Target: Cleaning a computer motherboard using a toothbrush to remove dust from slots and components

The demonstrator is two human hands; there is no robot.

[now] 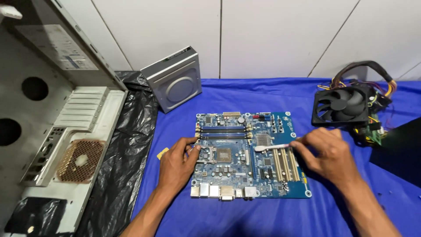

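A blue computer motherboard (245, 153) lies flat on a blue cloth (263, 94). My left hand (177, 162) rests on the board's left edge, fingertips pinching the thin metal lever beside the processor socket (222, 154). My right hand (326, 151) holds a small white brush-like tool (269, 147) by its handle. The tool's tip sits over the board near the small grey heatsink (263, 139), above the cream expansion slots (286, 164).
An open grey computer case (66, 127) lies at the left on black plastic sheeting (127, 149). A grey optical drive (174, 85) leans against the white wall. A black fan with a bundle of coloured cables (344, 105) sits at the right, next to a black panel (401, 149).
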